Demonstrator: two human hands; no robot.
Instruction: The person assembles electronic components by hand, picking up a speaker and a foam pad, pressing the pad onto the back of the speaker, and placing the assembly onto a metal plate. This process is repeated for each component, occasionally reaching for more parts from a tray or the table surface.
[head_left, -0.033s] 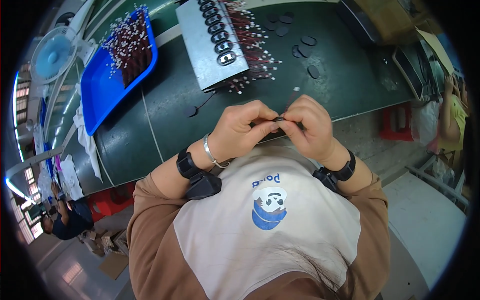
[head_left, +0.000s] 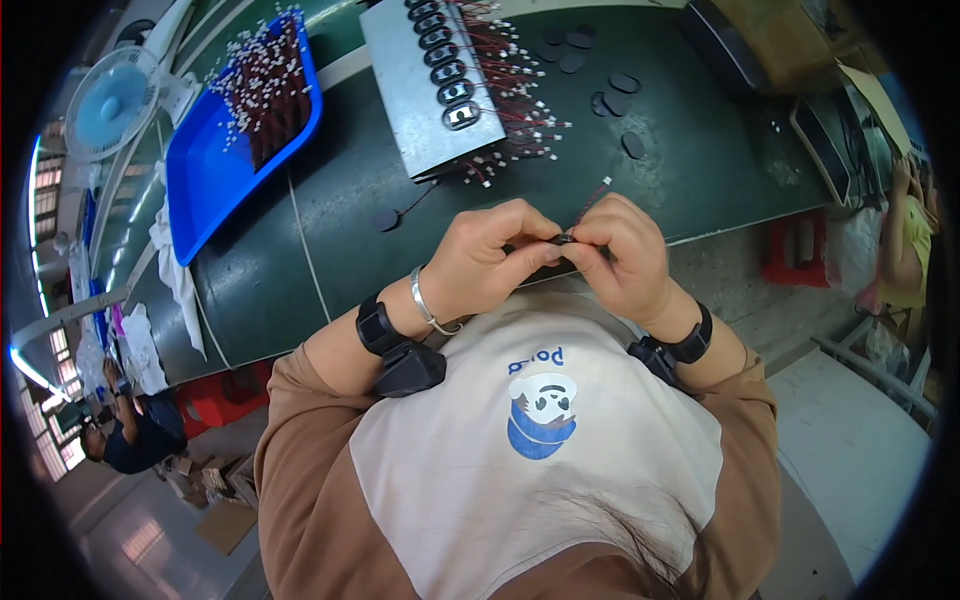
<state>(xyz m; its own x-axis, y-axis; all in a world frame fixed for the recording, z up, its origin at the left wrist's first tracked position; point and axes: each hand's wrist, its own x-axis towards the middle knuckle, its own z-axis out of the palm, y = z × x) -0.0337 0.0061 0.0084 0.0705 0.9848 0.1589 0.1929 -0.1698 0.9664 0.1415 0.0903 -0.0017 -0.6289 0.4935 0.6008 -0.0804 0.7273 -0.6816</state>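
Head view: a small dark part (head_left: 563, 239) is pinched equally near by left hand (head_left: 488, 255) and right hand (head_left: 627, 255), fingertips nearly closed, its long axis hidden. A thin reddish lead (head_left: 594, 197) is angled forward-right. Beyond the left hand, a metal block (head_left: 415, 110) is parked; beyond the right, black oval pads (head_left: 632, 145) are scattered, clear of both.

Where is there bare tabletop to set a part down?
The green table is bare between the blue tray and the grey block, beyond the lone dark disc, and right of the right hand, between the dark ovals and the near edge. It's crowded along the block's right side with red wires.
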